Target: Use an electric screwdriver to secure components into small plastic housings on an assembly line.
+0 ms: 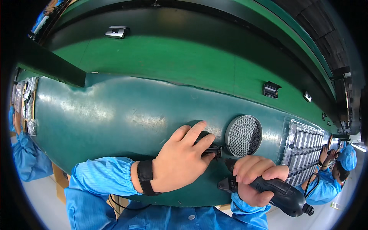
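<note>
My left hand [184,161], with a black wrist strap [145,176], lies over a small black part [217,152] on the green mat. Its fingers are bent round the part and hide most of it. My right hand [257,176] is wrapped round a black electric screwdriver [281,195], whose front end [230,164] points left, near the black part. Beneath that front end, beside my right hand, is another black piece [228,184]; whether the hand touches it I cannot tell. Just beyond both hands stands a round grey dish [238,132] with rows of holes and small dark pieces, likely screws, at its right side.
A clear plastic tray [287,143] with several parts stands at the right. On the green conveyor belt [184,53] beyond the mat lie a silver-black part [117,32] and a black part [271,89]. Co-workers in blue sit at the left [28,157] and right [326,188].
</note>
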A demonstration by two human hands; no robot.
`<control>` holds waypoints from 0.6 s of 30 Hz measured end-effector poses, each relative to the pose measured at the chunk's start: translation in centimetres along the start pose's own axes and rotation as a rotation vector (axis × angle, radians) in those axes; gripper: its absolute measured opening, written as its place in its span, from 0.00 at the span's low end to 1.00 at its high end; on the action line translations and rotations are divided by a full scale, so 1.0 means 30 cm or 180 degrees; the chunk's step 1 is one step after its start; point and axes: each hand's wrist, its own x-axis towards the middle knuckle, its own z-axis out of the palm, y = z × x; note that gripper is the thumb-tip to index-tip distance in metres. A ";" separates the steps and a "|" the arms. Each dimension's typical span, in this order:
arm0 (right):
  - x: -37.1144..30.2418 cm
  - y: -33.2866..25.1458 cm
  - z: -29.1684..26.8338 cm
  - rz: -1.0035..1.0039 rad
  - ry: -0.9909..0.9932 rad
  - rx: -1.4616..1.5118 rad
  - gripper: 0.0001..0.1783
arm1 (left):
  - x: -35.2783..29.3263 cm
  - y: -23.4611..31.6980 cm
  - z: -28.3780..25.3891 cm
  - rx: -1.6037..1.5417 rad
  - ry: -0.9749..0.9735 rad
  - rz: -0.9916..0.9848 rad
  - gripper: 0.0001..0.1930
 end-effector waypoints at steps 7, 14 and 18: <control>-0.004 0.038 0.000 -0.0146 -0.0035 0.0001 0.26 | -0.046 -0.047 -0.033 -0.0075 -0.0376 0.0108 0.18; 0.032 0.024 0.017 -0.0165 -0.0832 -0.0385 0.20 | -0.066 -0.080 -0.055 -0.0262 -0.0965 0.0118 0.30; 0.010 0.025 0.018 0.0051 -0.0491 -0.0300 0.20 | -0.070 -0.078 -0.045 -0.0168 -0.0977 0.0165 0.30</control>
